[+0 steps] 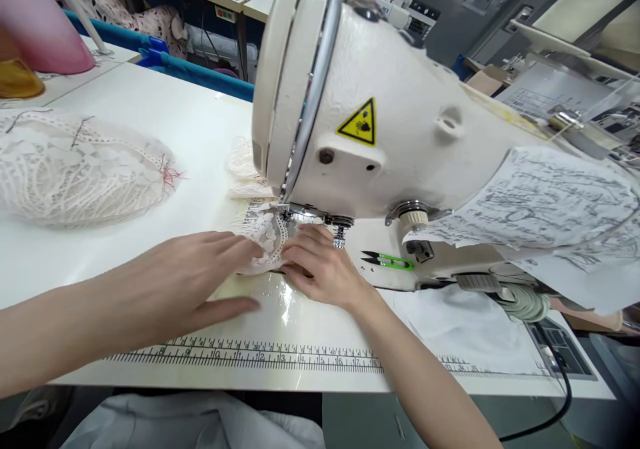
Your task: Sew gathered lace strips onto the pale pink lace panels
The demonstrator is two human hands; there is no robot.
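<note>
A white sewing machine point(400, 122) stands over the table. White lace fabric point(267, 235) with a scalloped, holed edging lies under its needle area. My left hand point(210, 282) is open, slightly blurred, its fingertips at the lace's left edge and the thumb held apart. Close to the presser foot, my right hand point(320, 262) has bent fingers pressed together on the lace's right edge. The needle tip is too small to make out. Green-handled thread snips point(387, 261) lie on the machine bed, right of my right hand.
A pile of lace pieces point(85, 175) with red threads lies at left. A ruler strip point(250, 355) runs along the front edge. Handwritten paper point(545, 202) hangs on the machine, with white cloth point(465, 322) below. A pink object point(45, 22) stands back left.
</note>
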